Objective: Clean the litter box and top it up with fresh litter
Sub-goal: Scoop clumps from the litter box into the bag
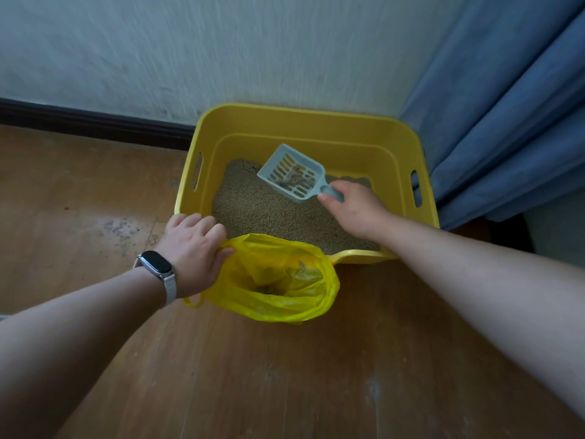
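1. I count one yellow litter box (300, 114). It sits on the wooden floor (285, 391) in the far right corner, against the pale wall (190, 52), with one blue curtain (506, 106) hanging just to its right.
2. One bed of tan litter (253, 207) covers the bottom of the box.
3. There is one pale blue slotted scoop (291, 172), tilted above the far part of the litter. A small heap of clumps (292, 179) lies in its pan.
4. One yellow plastic bag (297, 312) hangs at the near rim of the box with its mouth gaping upward. I can see a few bits of waste at the bottom of it.
5. I see two hands. The left hand (193, 248) is knuckles up, with its fingers curled round the bag's left edge and gripping it, just beside the box's near left corner. One watch (156, 267) on a pale strap is on that wrist.
6. The right hand (354, 210) reaches in from the near right, and its forearm crosses the near rim. Its fingers are wrapped round the scoop's handle, and its thumb lies along the near side.
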Tool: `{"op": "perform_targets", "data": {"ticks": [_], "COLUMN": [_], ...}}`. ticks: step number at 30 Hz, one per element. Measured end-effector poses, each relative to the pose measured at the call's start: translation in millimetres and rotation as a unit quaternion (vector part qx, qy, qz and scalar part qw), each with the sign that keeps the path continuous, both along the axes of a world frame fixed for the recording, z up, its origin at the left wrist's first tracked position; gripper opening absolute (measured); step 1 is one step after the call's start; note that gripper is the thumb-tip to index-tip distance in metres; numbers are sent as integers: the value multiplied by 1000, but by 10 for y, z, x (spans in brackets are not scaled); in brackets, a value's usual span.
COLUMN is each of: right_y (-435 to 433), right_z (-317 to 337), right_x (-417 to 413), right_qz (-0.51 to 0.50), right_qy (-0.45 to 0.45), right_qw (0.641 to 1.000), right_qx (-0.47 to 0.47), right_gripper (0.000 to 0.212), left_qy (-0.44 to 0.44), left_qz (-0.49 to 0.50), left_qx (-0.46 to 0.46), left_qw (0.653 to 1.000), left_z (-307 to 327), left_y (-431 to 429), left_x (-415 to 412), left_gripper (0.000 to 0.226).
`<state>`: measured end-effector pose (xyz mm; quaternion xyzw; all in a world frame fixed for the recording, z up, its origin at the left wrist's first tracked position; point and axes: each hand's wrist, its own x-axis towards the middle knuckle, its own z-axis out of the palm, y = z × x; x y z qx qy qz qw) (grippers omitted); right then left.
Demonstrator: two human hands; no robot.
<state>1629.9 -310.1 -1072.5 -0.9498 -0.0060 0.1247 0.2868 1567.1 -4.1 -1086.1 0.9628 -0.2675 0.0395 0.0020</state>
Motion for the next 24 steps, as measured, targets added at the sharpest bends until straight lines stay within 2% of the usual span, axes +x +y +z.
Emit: {"op": "perform_targets", "data": {"ticks": [4, 7, 14, 16, 19, 21, 24], "right_y": [-131, -163, -230, -265, -317, -317, -235], "right_z": [-7, 57, 326, 390, 373, 318, 258], "right_x": [-59, -96, -217, -284, -398, -476, -575], "right_qz": [-9, 9, 71, 119, 190, 224, 253], "right_qy": [-5, 0, -33, -70, -180, -246, -317], "right_qw": [1000, 1000, 996, 987, 951, 930, 902], "right_qx": [1, 1, -34, -86, -165, -160, -148], "right_gripper": [27, 23, 27, 27, 35, 44, 36], "left_qy": [1, 6, 4, 3, 7, 9, 12], "left_qz": [2, 2, 2, 1, 4, 4, 2], "left_qx": [0, 0, -1, -2, 3, 4, 4], "left_qw": [1000, 1000, 1000, 1000, 1000, 1000, 1000], "left_z": [-2, 1, 22, 35, 51, 60, 71], "left_y": [-2, -6, -8, -10, -10, -12, -17], "left_x": [-4, 0, -11, -17, -22, -24, -23], "left_gripper": [30, 30, 30, 31, 32, 32, 33]}}
